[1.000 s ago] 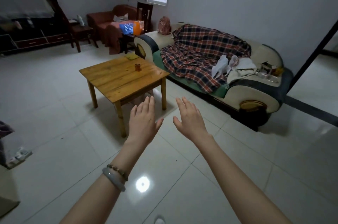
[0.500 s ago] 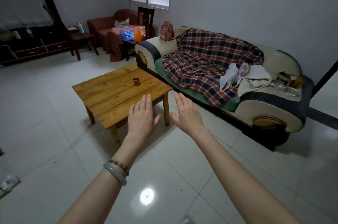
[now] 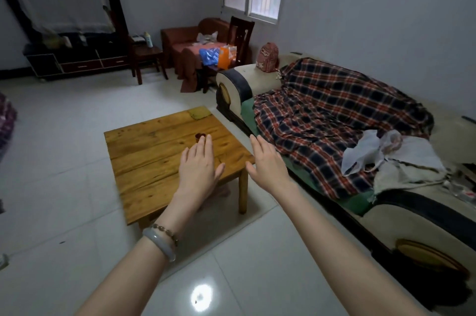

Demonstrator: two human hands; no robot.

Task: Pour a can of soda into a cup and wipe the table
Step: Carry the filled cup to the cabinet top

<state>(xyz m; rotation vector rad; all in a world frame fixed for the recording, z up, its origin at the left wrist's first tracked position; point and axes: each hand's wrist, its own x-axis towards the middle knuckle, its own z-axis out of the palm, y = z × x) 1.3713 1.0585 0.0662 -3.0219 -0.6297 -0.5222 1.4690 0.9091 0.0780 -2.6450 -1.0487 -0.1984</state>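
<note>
A low wooden table [image 3: 144, 156] stands on the white tiled floor ahead of me. A small brown cup [image 3: 199, 136] sits near its middle, partly hidden behind my fingertips. A yellow-green cloth [image 3: 199, 113] lies flat on the table's far corner. My left hand [image 3: 198, 165] is stretched out flat, palm down, over the table with nothing in it. My right hand [image 3: 268, 165] is held out the same way, just past the table's right corner. No soda can shows in this view.
A sofa [image 3: 401, 215] with a plaid blanket [image 3: 334, 119] and white bags runs along the right wall, close to the table. A dark chair [image 3: 239, 34], an armchair with bags, a small side table and a TV cabinet [image 3: 77, 63] stand at the back.
I have walked closer to the table. It now lies under my outstretched hands, and my left fingertips overlap the cup in view. Both hands stay open and flat.
</note>
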